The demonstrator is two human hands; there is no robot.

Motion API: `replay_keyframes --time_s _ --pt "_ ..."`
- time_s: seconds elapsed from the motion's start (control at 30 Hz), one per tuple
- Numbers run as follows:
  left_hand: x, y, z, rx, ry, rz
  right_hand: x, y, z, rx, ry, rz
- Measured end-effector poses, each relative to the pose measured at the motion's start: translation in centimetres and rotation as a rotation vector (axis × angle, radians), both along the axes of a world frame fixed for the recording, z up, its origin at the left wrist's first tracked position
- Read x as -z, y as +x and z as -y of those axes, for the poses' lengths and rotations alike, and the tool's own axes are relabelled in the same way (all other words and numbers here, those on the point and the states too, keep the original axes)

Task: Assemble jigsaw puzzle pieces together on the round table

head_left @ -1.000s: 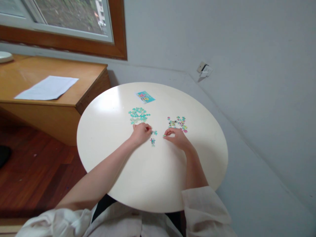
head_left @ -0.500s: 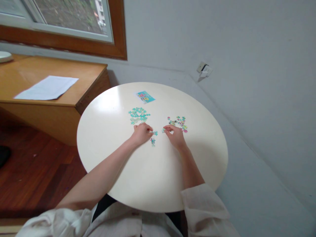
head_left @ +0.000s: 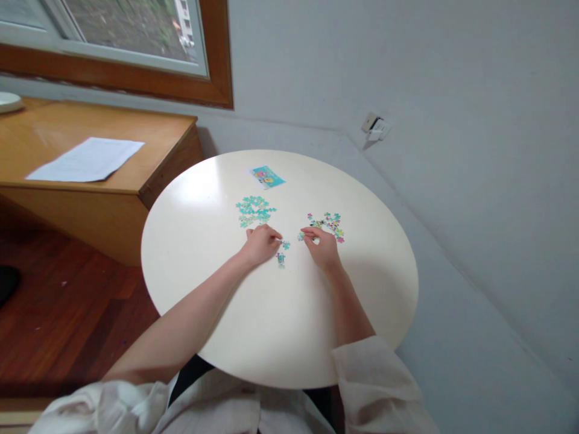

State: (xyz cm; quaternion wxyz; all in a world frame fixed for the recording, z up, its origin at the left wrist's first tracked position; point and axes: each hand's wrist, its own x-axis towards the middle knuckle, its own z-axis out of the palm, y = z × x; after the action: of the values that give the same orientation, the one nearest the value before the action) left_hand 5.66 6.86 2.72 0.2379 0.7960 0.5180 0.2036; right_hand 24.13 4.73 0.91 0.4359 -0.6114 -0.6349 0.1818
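My left hand [head_left: 260, 245] rests on the round cream table [head_left: 203, 241], fingertips pinched on a small teal puzzle piece [head_left: 284, 245]. Just below that lies another small joined bit [head_left: 281, 260]. My right hand [head_left: 322, 248] lies a little to the right, fingers closed on a puzzle piece [head_left: 301, 236] at the near edge of a multicoloured pile of pieces [head_left: 329, 223]. A teal pile of pieces [head_left: 253, 210] lies just beyond my left hand. Farther back lies a small picture card [head_left: 266, 177].
A wooden desk [head_left: 67, 193] with a white sheet of paper [head_left: 85, 160] stands left of the table. A window with a wooden frame [head_left: 181, 90] is above it. Grey walls close in on the right, with a wall socket [head_left: 375, 128].
My right hand has moved up and slightly left with its piece, toward the multicoloured pile. My left hand has barely shifted.
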Motion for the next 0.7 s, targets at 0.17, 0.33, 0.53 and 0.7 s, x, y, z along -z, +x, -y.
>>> replay_keyframes --time_s 0.17,0.33,0.53,0.7 --pt "0.04 -0.07 -0.06 -0.008 -0.006 -0.011 -0.14 -0.21 0.17 -0.017 -0.005 -0.014" --pt "0.06 -0.13 -0.19 -0.003 -0.02 -0.019 -0.13 -0.27 0.14 -0.013 -0.009 -0.016" --pt "0.23 -0.14 -0.26 0.007 -0.016 -0.016 0.25 -0.36 0.04 0.017 0.003 -0.031" --pt "0.24 -0.07 -0.15 0.015 -0.012 -0.015 0.25 -0.72 0.04 0.036 -0.005 -0.041"
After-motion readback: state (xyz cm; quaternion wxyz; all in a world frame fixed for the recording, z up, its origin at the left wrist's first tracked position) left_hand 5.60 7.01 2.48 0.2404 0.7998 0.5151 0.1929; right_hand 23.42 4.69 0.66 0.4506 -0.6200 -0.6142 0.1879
